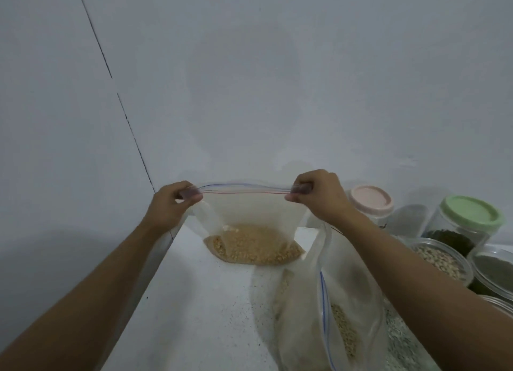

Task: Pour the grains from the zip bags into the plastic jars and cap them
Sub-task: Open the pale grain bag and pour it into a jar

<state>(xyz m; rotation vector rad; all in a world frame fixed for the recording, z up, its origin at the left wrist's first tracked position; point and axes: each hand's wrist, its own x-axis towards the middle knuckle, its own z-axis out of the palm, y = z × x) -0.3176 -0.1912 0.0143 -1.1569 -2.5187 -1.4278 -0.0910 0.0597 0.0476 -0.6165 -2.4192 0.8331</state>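
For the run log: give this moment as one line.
bag: on counter, grains inside | left hand: grips its top | right hand: grips its top

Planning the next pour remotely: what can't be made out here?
Head view only:
Clear zip bag of tan grains: seal open or closed unclear; strip thin, blurred, ends covered by the left hand and right hand.
Pink-lidded clear plastic jar: body largely hidden behind the right wrist.
Clear jar at right edge: cut off by the frame.
Second clear zip bag with blue seal: bottom cut off by lower edge.
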